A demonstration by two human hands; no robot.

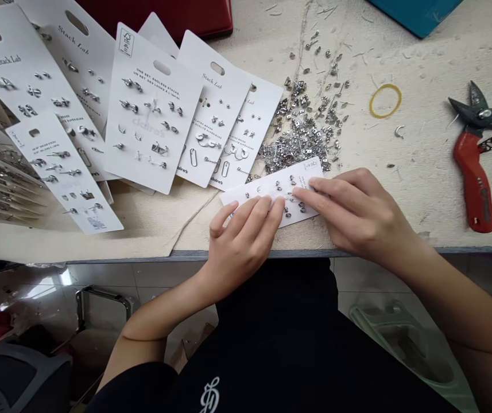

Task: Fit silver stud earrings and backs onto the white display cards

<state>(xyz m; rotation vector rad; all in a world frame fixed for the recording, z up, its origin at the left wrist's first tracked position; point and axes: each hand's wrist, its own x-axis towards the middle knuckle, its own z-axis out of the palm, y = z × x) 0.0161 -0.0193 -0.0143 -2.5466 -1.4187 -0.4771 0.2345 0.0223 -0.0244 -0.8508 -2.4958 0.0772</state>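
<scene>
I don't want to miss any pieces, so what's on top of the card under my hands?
Small metal pieces and some printing show on the card. Your left hand covers its lower left part and your right hand its lower right end, hiding anything there.

This looks like a workshop, a bench for jewellery handwork. The pale, scuffed surface (426, 189) carries a heap of small metal findings (299, 135) at upper centre, with wire-like offcuts strewn above it. Branded display cards (153, 117) set with earrings fan across the upper left, and more stand in a packed row (4, 172) at the left edge. Red-handled cutters (472, 163) lie at right. At centre, a small card (270, 186) sits under bare fingers (334, 190). Plain tiled floor (151, 275) shows below.
</scene>
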